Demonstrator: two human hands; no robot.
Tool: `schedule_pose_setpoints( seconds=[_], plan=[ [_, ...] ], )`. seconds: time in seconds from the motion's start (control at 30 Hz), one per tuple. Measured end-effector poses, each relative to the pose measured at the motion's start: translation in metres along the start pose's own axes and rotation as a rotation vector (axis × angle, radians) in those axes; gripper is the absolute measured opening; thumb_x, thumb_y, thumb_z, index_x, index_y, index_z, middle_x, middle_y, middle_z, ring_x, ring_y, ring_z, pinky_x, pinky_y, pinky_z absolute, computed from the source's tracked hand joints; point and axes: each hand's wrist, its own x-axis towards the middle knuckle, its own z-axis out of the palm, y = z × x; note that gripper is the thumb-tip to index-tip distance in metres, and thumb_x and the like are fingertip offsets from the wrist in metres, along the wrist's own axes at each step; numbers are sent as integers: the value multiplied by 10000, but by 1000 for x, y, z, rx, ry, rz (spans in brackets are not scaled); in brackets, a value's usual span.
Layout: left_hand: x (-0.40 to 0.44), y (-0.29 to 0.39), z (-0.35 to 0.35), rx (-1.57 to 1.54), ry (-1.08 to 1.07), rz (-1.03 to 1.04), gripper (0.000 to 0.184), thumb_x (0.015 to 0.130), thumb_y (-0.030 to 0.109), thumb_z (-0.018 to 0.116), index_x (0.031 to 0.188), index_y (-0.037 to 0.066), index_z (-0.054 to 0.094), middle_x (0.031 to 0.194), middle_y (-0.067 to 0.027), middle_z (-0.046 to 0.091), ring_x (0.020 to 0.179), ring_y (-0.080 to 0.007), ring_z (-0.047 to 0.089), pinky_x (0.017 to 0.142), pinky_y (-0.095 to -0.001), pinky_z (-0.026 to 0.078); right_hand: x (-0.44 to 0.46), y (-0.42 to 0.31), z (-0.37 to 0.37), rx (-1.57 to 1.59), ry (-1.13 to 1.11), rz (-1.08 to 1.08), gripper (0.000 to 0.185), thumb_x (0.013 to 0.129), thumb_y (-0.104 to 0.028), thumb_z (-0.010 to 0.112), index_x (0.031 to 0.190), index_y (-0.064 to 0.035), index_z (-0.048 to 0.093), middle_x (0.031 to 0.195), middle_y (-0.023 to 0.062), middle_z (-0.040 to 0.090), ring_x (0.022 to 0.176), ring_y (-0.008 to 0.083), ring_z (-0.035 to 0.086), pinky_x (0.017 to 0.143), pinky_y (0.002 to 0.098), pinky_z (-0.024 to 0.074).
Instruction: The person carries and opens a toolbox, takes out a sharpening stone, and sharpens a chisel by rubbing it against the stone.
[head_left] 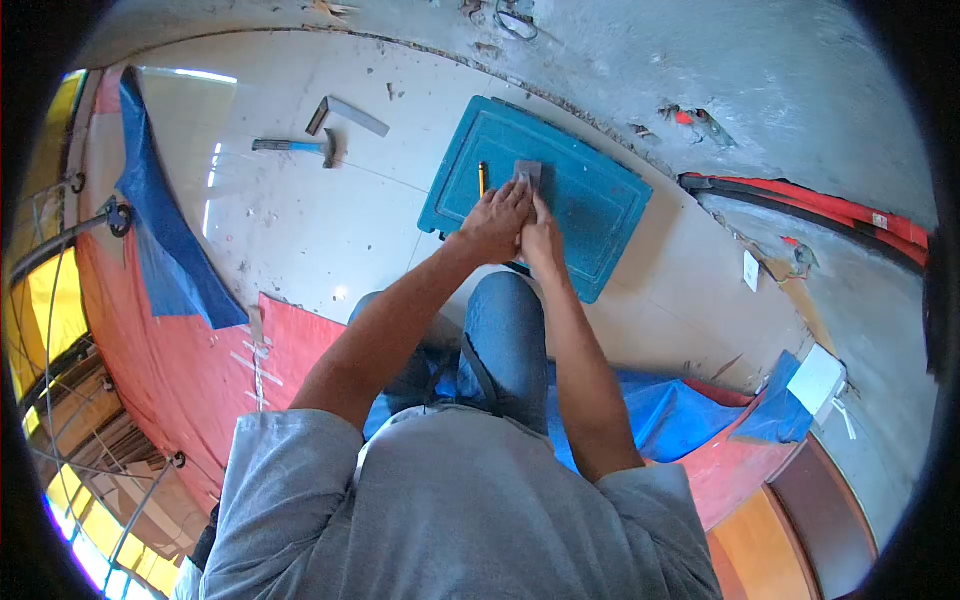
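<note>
In the head view, my left hand (495,224) and my right hand (542,243) are close together over a teal plastic box lid (600,215). Both hands close around a small, flat, grey-brown rectangular piece (528,170), whose far end sticks out beyond my fingertips. Its near part is hidden under my hands, and I cannot tell its material. Just left of the piece, a yellow pencil (482,178) lies on the lid.
A claw hammer (300,147) and a try square (352,116) lie on the dusty light tile floor (300,230) at left. Blue tarp (165,220) and red sheeting (150,350) border it. A rough grey wall (640,60) runs behind the box.
</note>
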Motion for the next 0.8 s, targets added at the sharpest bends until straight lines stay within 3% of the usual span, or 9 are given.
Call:
schedule_pose_setpoints(
  seconds=[0.07,0.1,0.2,0.27,0.4,0.43,0.53,0.67,0.8],
  plan=[
    [-25,10,29,66,-5,28,1085,736,351,840,1564,-85,290,1638,-274,301,1496,-417,348,1235,-489,305,-23,26,8,-20,19,-7,509,1093,-274,422,1569,-93,438,1560,225,484,1408,374,509,1116,408,440],
    [-40,20,30,11,-75,15,1083,738,344,837,1571,-75,287,1645,-269,291,1494,-418,351,1235,-489,306,-43,24,9,-37,62,-83,527,1066,-281,453,1559,-96,429,1487,285,517,1355,470,511,1090,474,442],
    [-50,23,25,-74,-133,-11,1069,735,346,840,1574,-46,306,1642,-253,308,1467,-404,391,1215,-501,333,-44,54,22,-68,83,-43,519,1073,-264,434,1565,-101,422,1515,285,491,1387,459,486,1109,468,429],
    [-20,6,16,-19,-70,-23,1059,709,331,868,1551,-37,343,1609,-245,367,1409,-387,450,1188,-511,361,-13,45,15,-39,100,-290,521,1074,-277,443,1563,-100,430,1479,290,529,1340,446,545,1070,468,457],
    [8,-3,-22,-23,-120,-35,1015,683,278,882,1495,-81,390,1544,-251,450,1252,-377,578,1036,-482,510,1,-3,3,197,-39,207,549,1069,-335,474,1561,-94,439,1394,286,604,1193,425,647,956,464,508],
    [-3,7,-21,-89,-120,-91,1004,700,247,868,1496,-102,367,1535,-267,452,1179,-389,628,939,-487,566,-12,6,7,161,-5,171,546,1072,-331,466,1564,-97,436,1423,278,586,1240,426,622,991,460,496],
    [-51,13,41,-139,35,74,1005,736,188,826,1551,-67,295,1627,-310,289,1198,-437,642,946,-497,580,-31,33,19,89,36,95,529,1080,-300,456,1580,-131,424,1517,252,516,1387,422,516,1109,451,432],
    [-21,10,-9,-189,-269,-93,1010,773,250,828,1572,-31,276,1660,-268,253,1207,-419,647,916,-478,601,-30,37,20,-4,133,-181,517,1076,-255,467,1581,-152,428,1524,256,511,1394,425,508,1109,448,434],
    [10,-10,-20,-126,-225,-62,1094,753,316,861,1575,-51,240,1645,-271,286,1191,-396,660,901,-469,604,-3,-16,-1,208,-100,317,526,1062,-213,465,1578,-115,427,1421,266,599,1228,425,627,987,444,498]
  ],
)
